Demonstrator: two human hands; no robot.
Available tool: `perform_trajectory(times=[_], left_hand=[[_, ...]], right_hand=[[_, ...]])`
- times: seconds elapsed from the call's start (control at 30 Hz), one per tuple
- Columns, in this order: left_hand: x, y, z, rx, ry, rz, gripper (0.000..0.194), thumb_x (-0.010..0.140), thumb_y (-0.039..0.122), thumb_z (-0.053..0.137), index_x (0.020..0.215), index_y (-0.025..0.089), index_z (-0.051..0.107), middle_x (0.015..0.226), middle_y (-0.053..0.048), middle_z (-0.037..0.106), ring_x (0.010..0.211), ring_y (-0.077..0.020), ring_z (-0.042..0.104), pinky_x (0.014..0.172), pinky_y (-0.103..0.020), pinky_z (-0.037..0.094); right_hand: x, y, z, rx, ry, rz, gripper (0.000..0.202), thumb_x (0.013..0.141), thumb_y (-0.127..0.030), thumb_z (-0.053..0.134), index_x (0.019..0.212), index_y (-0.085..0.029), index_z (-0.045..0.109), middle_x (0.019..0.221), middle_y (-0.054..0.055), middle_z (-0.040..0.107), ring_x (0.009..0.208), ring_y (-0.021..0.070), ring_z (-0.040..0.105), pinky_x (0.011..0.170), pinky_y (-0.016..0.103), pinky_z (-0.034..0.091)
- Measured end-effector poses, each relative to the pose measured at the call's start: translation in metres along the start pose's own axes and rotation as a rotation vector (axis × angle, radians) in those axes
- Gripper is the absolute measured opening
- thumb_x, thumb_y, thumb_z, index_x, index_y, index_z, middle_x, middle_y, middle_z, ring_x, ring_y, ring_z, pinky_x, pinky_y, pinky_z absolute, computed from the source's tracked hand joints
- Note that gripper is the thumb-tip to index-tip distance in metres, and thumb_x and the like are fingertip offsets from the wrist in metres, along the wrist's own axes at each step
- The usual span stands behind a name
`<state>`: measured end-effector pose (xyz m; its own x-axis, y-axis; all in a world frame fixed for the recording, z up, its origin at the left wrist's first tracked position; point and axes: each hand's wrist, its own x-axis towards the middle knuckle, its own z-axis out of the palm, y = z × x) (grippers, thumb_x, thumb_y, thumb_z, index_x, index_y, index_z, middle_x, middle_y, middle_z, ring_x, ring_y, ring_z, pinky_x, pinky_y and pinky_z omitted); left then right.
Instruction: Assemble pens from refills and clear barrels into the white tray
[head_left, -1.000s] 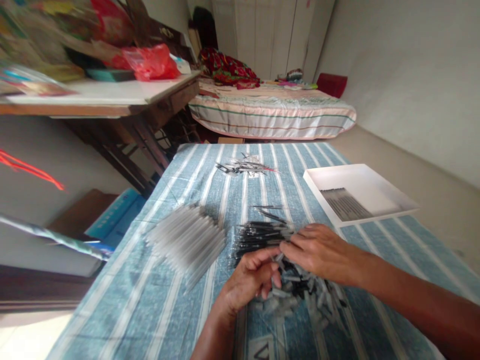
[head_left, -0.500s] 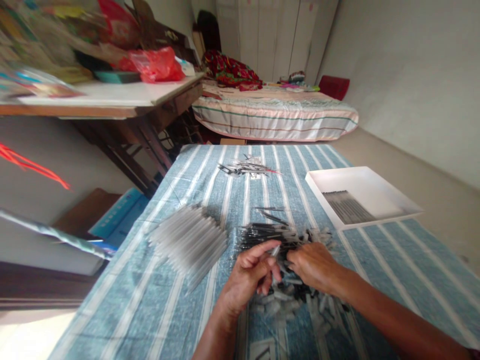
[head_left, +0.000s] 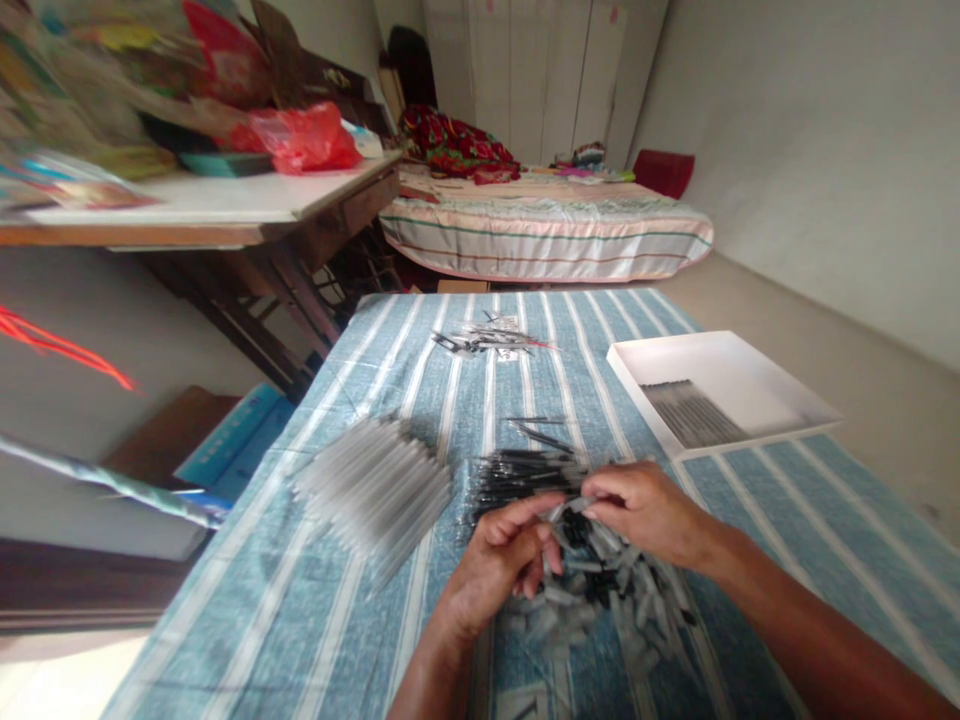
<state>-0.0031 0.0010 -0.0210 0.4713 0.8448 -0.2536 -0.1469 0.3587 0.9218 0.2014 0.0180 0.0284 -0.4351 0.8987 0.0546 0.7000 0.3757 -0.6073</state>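
Note:
My left hand [head_left: 502, 555] is over the front of the table, thumb and forefinger closed round something small and pale that I cannot make out. Facing it, my right hand [head_left: 649, 510] pinches a small whitish piece [head_left: 579, 505] near the left fingertips. Beneath and behind them lies a pile of dark thin rods [head_left: 517, 475]. Small translucent caps [head_left: 559, 610], mixed with black bits, are scattered in front of the hands. To the left is a stack of translucent tubes [head_left: 375, 490].
A white tray [head_left: 675, 452] at the right holds a row of grey pens [head_left: 694, 413]. Loose dark and clear pieces [head_left: 480, 338] lie at the far end of the striped cloth [head_left: 300, 590]. A side table [head_left: 225, 205] stands at the left, a bed [head_left: 547, 235] beyond.
My right hand has risen slightly from the pile, now with a whitish piece at its fingertips, close to the left fingers. My left hand has barely moved.

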Motion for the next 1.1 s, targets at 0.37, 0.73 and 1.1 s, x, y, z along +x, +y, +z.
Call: perform_trajectory(times=[0.37, 0.73, 1.1], left_hand=[[0.000, -0.001, 0.000, 0.106, -0.021, 0.010, 0.047, 0.080, 0.039, 0.061, 0.120, 0.016, 0.058, 0.059, 0.001, 0.064, 0.035, -0.0037, 0.041, 0.037, -0.016, 0.030], [-0.001, 0.002, 0.001, 0.131, -0.043, -0.001, 0.044, 0.080, 0.041, 0.060, 0.114, 0.013, 0.062, 0.060, 0.000, 0.063, 0.036, -0.0034, 0.040, 0.037, -0.016, 0.030], [0.001, -0.002, -0.002, 0.082, 0.052, 0.028, 0.043, 0.078, 0.040, 0.062, 0.112, 0.013, 0.062, 0.060, 0.000, 0.064, 0.036, -0.0036, 0.041, 0.037, -0.017, 0.028]], right_hand=[[0.001, 0.003, 0.002, 0.005, 0.021, -0.114, 0.013, 0.081, -0.013, 0.057, 0.071, -0.016, 0.065, 0.067, 0.000, 0.064, 0.065, 0.0114, 0.058, 0.062, 0.019, 0.036], [0.003, 0.006, -0.001, -0.035, -0.017, -0.106, 0.013, 0.080, -0.013, 0.056, 0.070, -0.015, 0.064, 0.067, 0.000, 0.063, 0.064, 0.0109, 0.056, 0.061, 0.019, 0.035], [-0.004, 0.004, 0.016, -0.231, -0.331, 0.043, 0.018, 0.080, -0.030, 0.059, 0.071, -0.020, 0.070, 0.063, 0.001, 0.069, 0.060, 0.0134, 0.060, 0.053, 0.022, 0.028]])
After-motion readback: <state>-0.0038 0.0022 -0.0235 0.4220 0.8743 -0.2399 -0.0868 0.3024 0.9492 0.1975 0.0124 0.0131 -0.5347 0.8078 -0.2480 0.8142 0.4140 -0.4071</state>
